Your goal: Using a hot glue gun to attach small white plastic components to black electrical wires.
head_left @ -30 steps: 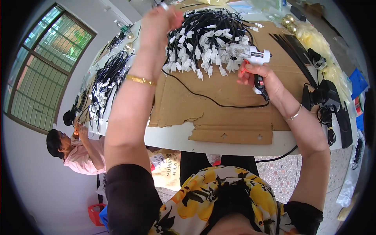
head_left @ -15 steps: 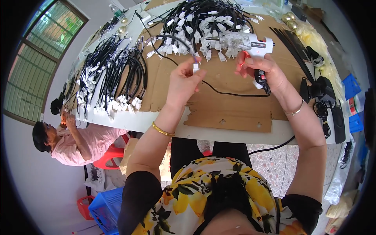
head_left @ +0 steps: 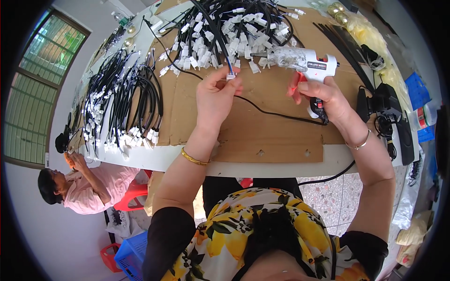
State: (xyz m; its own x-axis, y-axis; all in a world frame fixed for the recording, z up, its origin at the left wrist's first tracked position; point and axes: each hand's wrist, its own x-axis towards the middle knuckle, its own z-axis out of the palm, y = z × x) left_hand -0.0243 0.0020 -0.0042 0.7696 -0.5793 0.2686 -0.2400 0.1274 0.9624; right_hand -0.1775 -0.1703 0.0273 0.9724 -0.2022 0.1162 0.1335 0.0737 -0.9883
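Between thumb and fingers, my left hand (head_left: 216, 97) pinches a white plug connector (head_left: 230, 76) on the end of a black cable (head_left: 216, 33). Blue wire shows where the cable enters the connector. My right hand (head_left: 326, 96) grips a white hot glue gun (head_left: 320, 65) with a red trigger, its nozzle pointing left toward the connector but apart from it. The gun's front is smeared with clear or greyish residue. A thin black cord runs from its handle across the cardboard. Beyond both hands lies a big heap of black cables with white connectors (head_left: 206, 51).
Brown cardboard (head_left: 276, 136) covers much of the white table (head_left: 164, 157). More bundled cables (head_left: 150, 93) lie at left. Black strips (head_left: 344, 56), yellowish plastic film (head_left: 363, 35) and a black device (head_left: 386, 100) are at right. A person in pink (head_left: 101, 187) works at the left end.
My left hand now holds the connector with its cable running straight up and away. The glue gun has shifted slightly right and down in view. The head view has shifted a little.
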